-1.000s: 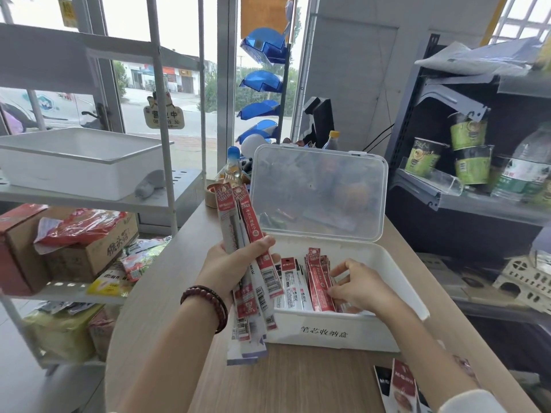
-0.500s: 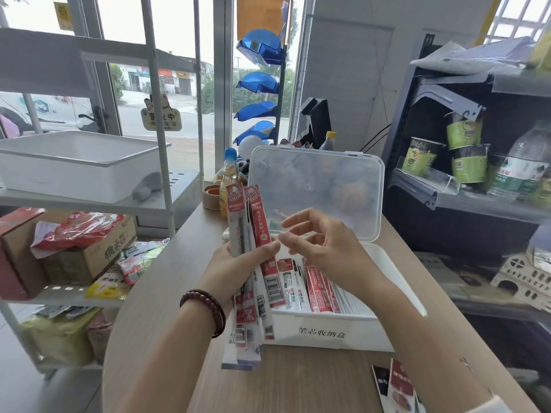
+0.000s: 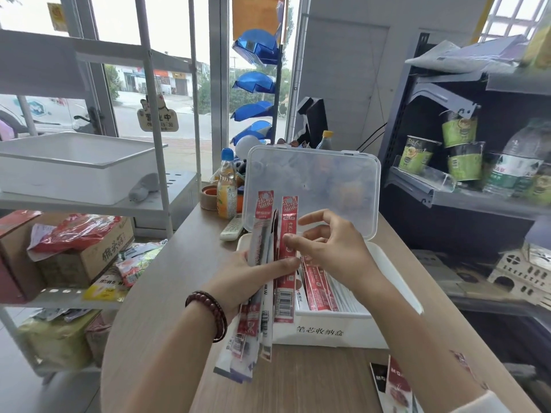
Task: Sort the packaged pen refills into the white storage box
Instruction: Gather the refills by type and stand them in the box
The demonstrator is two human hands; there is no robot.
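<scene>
**pen_hoarder:** ok so your left hand (image 3: pixel 253 275) grips the bundle of refill packets (image 3: pixel 262 234) upright, thumb clamped across the front, just this side of the white storage box (image 3: pixel 343 332). Makes sense imo. Standing them up fans the tops out so you can read the labels.

**deskjockey:** yeah, and your right hand (image 3: pixel 334 251) is at the rightmost red packet (image 3: pixel 288 222). Thumb tip on its edge, other fingers loose and spread beside it. Doesn't look like a pinch yet. I'd guess you're about to peel that one off the fan.

**pen_hoarder:** the lid (image 3: pixel 328 180) stands propped open at the back, so the drop is straight down. There's filed refills (image 3: pixel 316 287) standing in a row in there, red ones together, so yours probably goes by those.

**deskjockey:** watch the loose ones hanging low under your left palm, they look ready to slip onto the table (image 3: pixel 185 278).
</scene>
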